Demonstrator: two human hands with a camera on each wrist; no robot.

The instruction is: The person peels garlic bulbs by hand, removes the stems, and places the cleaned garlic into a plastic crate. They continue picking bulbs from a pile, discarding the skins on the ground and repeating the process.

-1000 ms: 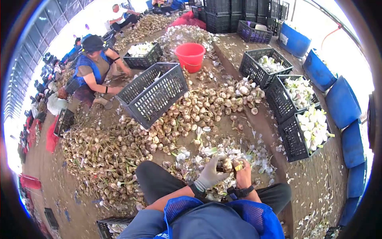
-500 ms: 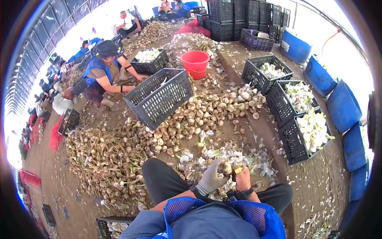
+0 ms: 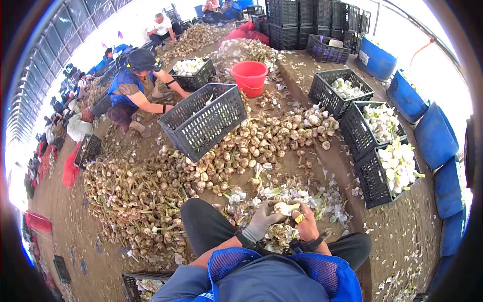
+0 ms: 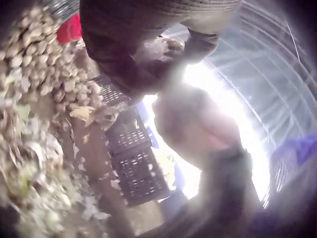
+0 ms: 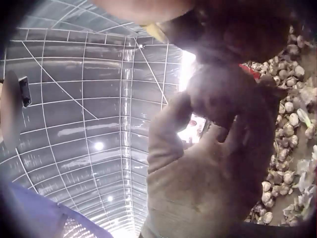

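Note:
In the head view a whitish garlic bulb (image 3: pixel 285 208) with a short stem is between the two hands, above the lap. The gloved left hand (image 3: pixel 264 221) grips it from the left. At its stem end is the bare right hand (image 3: pixel 306 224), fingers curled, with a yellow band on a finger. In the left wrist view the glove (image 4: pixel 133 44) and the blurred right hand (image 4: pixel 193 124) are dark. The right wrist view shows the left glove (image 5: pixel 198 183) curled round a dark, blurred bulb (image 5: pixel 218 91).
A heap of unpeeled garlic (image 3: pixel 133 201) lies left and ahead, loose skins (image 3: pixel 322 201) in front. A tilted black crate (image 3: pixel 204 123), a red bucket (image 3: pixel 250 78), crates of white garlic (image 3: pixel 377 173) and blue barrels (image 3: pixel 436 130) stand around. Another person (image 3: pixel 136 83) sits across.
The bulb between the hands was brownish and now shows a white surface with its stem pointing right. The other person's arms have shifted slightly near the tilted crate.

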